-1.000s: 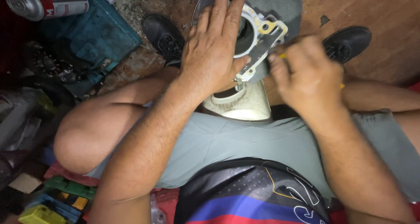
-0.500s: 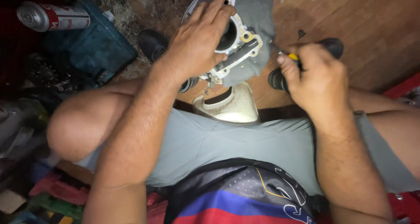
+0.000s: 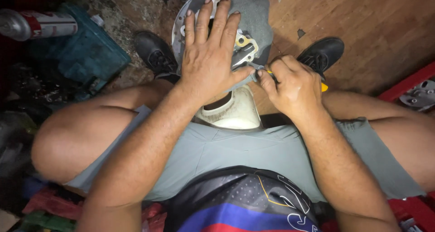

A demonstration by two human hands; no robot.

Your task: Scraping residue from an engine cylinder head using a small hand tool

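Flat open left hand point(image 3: 210, 55) hides the metal part point(image 3: 244, 44); right hand point(image 3: 292, 85) grips a mostly hidden yellow tool point(image 3: 323, 87).

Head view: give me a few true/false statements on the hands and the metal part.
1. The left hand lies flat, fingers spread, on the metal part. True.
2. The right hand is open and holds nothing. False: it is closed around a yellow-handled tool, whose tip is hidden.
3. A grey cloth lies with the metal part. True.
4. The spray can stands upright between the shoes. False: it lies on its side at upper left, by the teal case.
5. The floor at upper right is wooden. True.
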